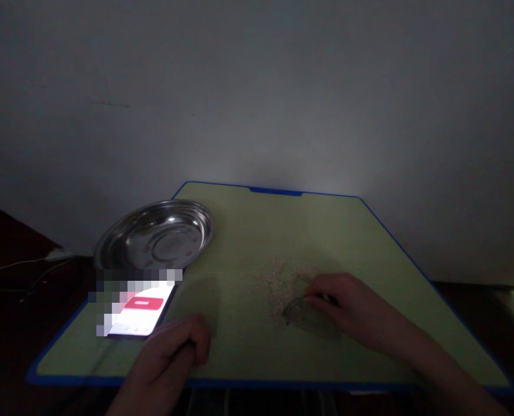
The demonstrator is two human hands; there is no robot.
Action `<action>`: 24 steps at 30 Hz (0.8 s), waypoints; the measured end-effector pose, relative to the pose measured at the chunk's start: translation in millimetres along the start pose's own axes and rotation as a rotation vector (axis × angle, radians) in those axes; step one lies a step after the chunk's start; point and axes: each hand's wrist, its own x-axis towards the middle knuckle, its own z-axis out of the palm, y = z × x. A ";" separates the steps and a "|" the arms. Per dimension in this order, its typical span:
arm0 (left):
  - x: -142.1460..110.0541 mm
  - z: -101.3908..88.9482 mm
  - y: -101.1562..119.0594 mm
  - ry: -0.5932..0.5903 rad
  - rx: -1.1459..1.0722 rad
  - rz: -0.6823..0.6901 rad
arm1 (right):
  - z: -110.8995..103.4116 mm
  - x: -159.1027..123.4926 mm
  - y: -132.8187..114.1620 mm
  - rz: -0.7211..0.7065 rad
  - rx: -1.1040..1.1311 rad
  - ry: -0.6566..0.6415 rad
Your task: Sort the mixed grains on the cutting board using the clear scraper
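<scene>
My right hand (332, 297) is closed in a pinch on the handle of a small utensil (294, 309). Its rounded, dark-edged head touches the table among the grains; the dim light hides its exact kind. Small pale grains (278, 280) lie scattered in a loose patch in front of that hand and to its left. My left hand (172, 352) is curled into a loose fist near the front edge of the table, beside the phone, and nothing shows in its fingers.
A wide, shiny metal basin (174, 242) stands at the table's left side. In front of it is a phone (142, 315) with a lit screen, partly blurred out. The pale green table (257, 225) has a blue rim and meets a grey wall (257, 104). White cables (53, 257) lie at far left.
</scene>
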 end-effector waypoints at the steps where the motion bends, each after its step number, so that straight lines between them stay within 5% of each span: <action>1: 0.4 0.2 1.3 0.015 0.004 -0.005 | 0.7 -0.2 -0.9 -0.008 0.007 -0.005; 24: 1.8 2.3 5.3 0.013 -0.002 0.053 | -1.0 -27.6 -8.8 0.029 0.056 -0.080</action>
